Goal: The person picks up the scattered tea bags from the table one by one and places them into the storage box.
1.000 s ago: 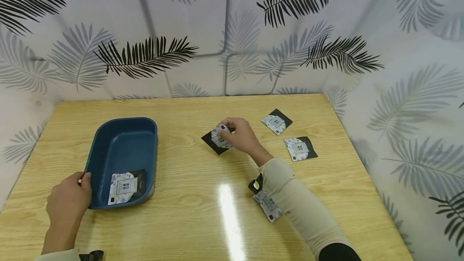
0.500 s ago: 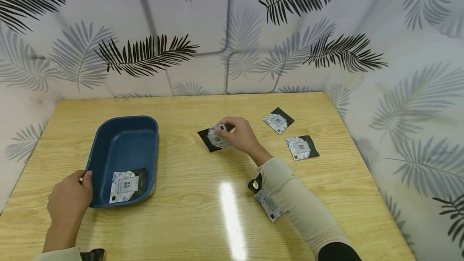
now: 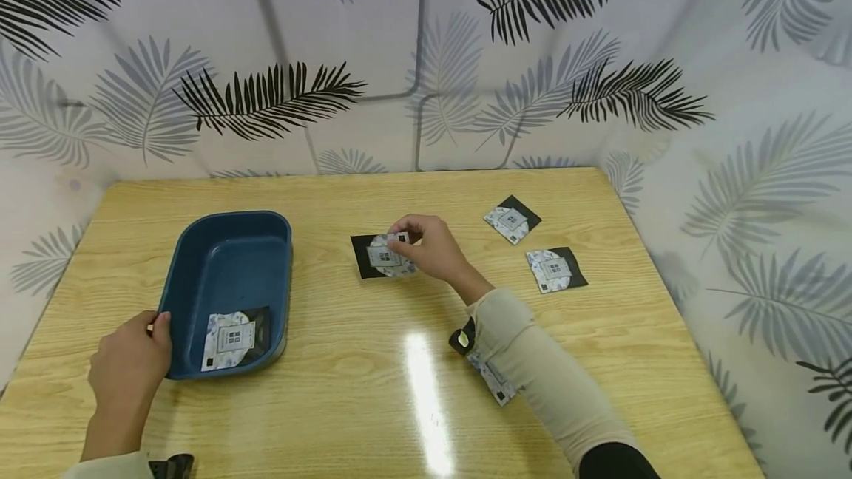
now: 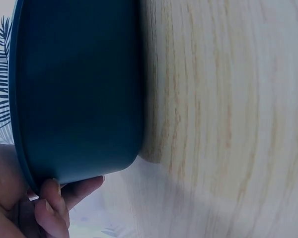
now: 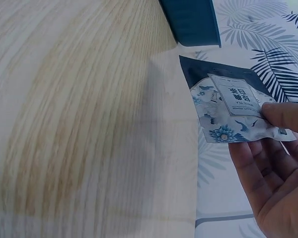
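My right hand [image 3: 431, 248] pinches a tea sachet [image 3: 384, 256] above the middle of the table. Its black end points left. In the right wrist view the sachet [image 5: 228, 101] shows a blue floral print and a "white tea" label, with the thumb on its face and fingers behind. At the left, my left hand [image 3: 129, 357] grips the near-left rim of a blue plastic basin [image 3: 229, 268]. The left wrist view shows the fingers [image 4: 53, 210] curled at the basin's edge. One sachet [image 3: 236, 338] lies inside the basin, at its near end.
Two more sachets, one [image 3: 512, 219] farther back and one [image 3: 557, 270] nearer, lie at the right of the wooden table [image 3: 346, 405]. Another sachet [image 3: 492, 378] is partly hidden under the right forearm. A leaf-patterned cloth [image 3: 373, 131] stands behind the table.
The sachet in my right hand has turned so its black end now points left, and it has shifted slightly left. My left hand stays on the basin's rim.
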Motion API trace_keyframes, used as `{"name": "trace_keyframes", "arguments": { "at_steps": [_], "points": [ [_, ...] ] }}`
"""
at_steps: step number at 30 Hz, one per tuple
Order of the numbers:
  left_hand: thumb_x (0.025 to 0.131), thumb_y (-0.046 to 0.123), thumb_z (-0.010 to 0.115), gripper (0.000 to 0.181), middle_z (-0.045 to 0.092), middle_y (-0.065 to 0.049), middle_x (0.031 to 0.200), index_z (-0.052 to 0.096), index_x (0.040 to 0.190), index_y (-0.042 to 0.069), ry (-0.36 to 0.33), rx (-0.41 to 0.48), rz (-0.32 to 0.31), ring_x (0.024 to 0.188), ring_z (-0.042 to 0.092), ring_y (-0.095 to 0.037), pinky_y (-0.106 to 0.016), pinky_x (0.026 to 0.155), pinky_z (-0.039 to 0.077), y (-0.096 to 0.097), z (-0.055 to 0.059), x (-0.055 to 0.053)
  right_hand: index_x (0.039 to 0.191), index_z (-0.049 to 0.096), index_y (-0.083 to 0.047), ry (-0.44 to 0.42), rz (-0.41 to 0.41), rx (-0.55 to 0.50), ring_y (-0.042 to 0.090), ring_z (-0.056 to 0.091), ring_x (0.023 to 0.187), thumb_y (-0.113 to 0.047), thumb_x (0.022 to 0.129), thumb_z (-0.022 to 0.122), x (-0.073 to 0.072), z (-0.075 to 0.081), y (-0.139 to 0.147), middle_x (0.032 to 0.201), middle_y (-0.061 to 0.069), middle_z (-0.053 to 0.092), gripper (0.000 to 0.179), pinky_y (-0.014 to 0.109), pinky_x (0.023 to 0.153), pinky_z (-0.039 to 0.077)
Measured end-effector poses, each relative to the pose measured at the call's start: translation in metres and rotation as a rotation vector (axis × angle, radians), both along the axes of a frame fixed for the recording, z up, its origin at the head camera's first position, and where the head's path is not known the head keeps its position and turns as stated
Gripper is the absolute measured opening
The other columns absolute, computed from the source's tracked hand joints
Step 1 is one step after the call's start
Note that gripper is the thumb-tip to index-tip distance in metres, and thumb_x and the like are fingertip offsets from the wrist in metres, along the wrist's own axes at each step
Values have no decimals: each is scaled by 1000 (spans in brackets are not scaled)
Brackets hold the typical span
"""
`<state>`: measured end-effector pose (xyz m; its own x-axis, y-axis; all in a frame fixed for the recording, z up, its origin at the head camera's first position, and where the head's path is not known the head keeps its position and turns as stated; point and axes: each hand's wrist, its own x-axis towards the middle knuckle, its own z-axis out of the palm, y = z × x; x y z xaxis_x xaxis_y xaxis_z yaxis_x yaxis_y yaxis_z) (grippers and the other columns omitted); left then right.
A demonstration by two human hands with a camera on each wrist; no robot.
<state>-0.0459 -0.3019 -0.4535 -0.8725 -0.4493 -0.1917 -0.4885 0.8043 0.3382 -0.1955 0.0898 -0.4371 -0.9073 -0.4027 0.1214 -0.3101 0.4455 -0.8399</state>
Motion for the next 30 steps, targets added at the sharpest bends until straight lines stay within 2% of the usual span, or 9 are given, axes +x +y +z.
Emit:
{"name": "trace_keyframes", "arguments": {
  "at_steps": [9, 15, 22, 30],
  "points": [
    [108, 32, 35, 49, 52, -40, 132, 52, 136, -4, -25, 8, 1, 110, 53, -64, -66, 71, 49, 1, 0, 0, 102, 72, -6, -9, 40, 0, 15, 61, 81, -14, 93, 71, 5, 1, -13, 100, 10, 73, 12, 23, 73, 50],
    [108, 32, 35, 49, 53, -40, 132, 52, 135, -5, -15, 8, -2, 110, 53, -64, -67, 72, 49, 1, 2, 1, 106, 72, -5, 14, 59, -6, 20, 65, 93, -11, 94, 68, 6, 0, -26, 108, 11, 74, 13, 24, 79, 51],
    [108, 30, 36, 48, 52, -40, 132, 52, 136, -5, -12, 0, -5, 111, 53, -63, -66, 73, 49, 0, 4, 0, 108, 71, -5, 26, 104, 1, 21, 65, 102, -11, 95, 67, 8, 10, -47, 111, 10, 74, 15, 23, 83, 52],
    [108, 30, 37, 48, 52, -40, 132, 51, 137, -6, -19, 0, 2, 110, 55, -63, -65, 72, 50, 1, 2, 0, 110, 71, -6, 40, 125, 8, 20, 64, 101, -11, 95, 67, 11, 15, -59, 111, 8, 74, 16, 23, 84, 51]
  ]
}}
